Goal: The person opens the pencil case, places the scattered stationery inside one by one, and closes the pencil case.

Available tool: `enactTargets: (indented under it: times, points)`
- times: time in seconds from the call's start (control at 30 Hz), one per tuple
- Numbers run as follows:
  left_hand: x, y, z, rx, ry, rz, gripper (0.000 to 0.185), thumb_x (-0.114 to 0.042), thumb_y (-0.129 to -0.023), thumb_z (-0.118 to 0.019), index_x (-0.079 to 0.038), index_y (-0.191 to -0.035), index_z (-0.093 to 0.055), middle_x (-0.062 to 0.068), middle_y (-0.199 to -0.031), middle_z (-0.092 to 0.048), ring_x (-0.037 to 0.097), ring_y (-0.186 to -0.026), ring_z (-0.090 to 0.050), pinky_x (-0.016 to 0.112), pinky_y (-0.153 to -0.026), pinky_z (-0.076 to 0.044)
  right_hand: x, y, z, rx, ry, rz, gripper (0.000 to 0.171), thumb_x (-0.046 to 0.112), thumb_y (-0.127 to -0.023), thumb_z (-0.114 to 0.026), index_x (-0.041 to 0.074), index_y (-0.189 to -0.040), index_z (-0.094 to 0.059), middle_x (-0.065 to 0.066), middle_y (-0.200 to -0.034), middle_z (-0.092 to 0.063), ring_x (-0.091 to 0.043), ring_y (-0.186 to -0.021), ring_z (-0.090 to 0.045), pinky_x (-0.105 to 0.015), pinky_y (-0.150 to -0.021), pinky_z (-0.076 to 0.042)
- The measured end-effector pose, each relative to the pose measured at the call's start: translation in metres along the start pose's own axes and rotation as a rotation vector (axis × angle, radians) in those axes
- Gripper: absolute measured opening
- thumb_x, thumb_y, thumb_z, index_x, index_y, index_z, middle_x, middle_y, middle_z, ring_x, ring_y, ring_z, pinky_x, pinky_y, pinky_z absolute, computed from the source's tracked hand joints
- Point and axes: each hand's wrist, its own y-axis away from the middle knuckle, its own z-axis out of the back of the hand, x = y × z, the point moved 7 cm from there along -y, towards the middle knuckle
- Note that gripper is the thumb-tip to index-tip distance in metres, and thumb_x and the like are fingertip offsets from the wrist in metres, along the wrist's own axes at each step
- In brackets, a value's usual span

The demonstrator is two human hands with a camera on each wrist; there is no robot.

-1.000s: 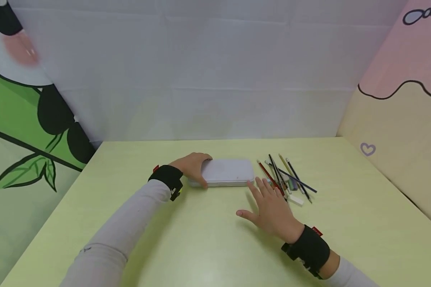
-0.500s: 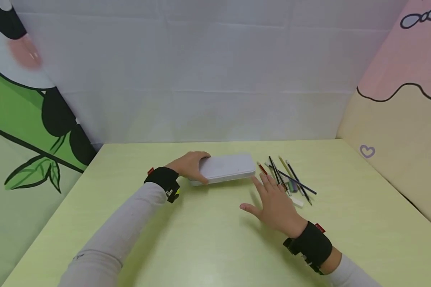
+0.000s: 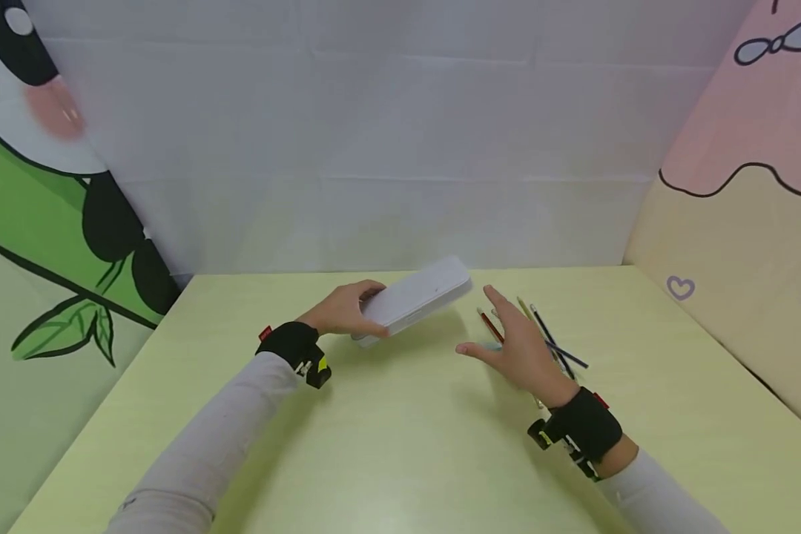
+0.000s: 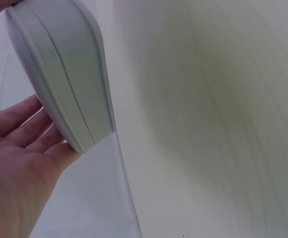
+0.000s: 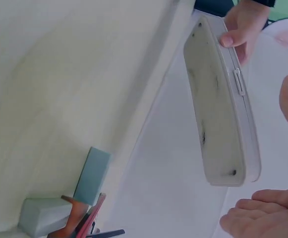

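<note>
Pale green counter (image 3: 400, 445) boxed in by a white back wall (image 3: 387, 148), with cartoon panels on both sides, that's the whole setup. Main item is the grey pencil case (image 3: 417, 297), a closed tin-style box. It's up off the counter, tilted so its far end points up and away. The left hand (image 3: 343, 311) grips the near end, thumb on the front edge and fingers curled round the back; the left wrist view shows the rounded end sitting right in the palm. The right wrist view shows the small latch (image 5: 238, 82) along the seam, lid shut.

The right hand (image 3: 517, 348) is spread wide, fingers straight, holding nothing, hovering just beside the case's raised end and not touching it as far as I can tell.

If the right hand is coming in to support or open it, my guess is it'd go best with the case kept steady in the left, and the right fingers landing on the latch side rather than the flat face, since the smooth shell looks slippery.

Just past the right hand sits a loose pile of pencils (image 3: 550, 345), about 5, partly hidden by it. The right wrist view also shows 2 erasers (image 5: 91, 176) beside the pencil ends.
</note>
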Motion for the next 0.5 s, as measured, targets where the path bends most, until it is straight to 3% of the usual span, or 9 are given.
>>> enactTargets:
  times: [0.17,0.5]
  points:
    - [-0.004,0.001,-0.004,0.01,0.119,-0.015,0.075,-0.027,-0.075,-0.079,-0.011,-0.14,-0.045,0.012,-0.134,-0.056,0.028,-0.121,-0.055,0.045,-0.102,-0.051,-0.002,-0.01,0.013,-0.024,-0.081,-0.001,0.092,0.036,-0.083,-0.074,0.006,-0.153,-0.022,-0.017,-0.158,-0.029,-0.038,-0.14,-0.037,-0.054,-0.113,-0.04]
    - [-0.029,0.006,-0.007,0.021,0.413,-0.112,0.067,-0.009,-0.083,-0.072,-0.009,-0.142,-0.042,0.016,-0.138,-0.051,0.032,-0.124,-0.052,0.046,-0.106,-0.049,-0.005,-0.033,0.018,0.024,-0.452,-0.073,0.076,0.029,-0.094,-0.062,0.009,-0.154,-0.02,-0.011,-0.161,-0.021,-0.027,-0.149,-0.023,-0.038,-0.122,-0.03]
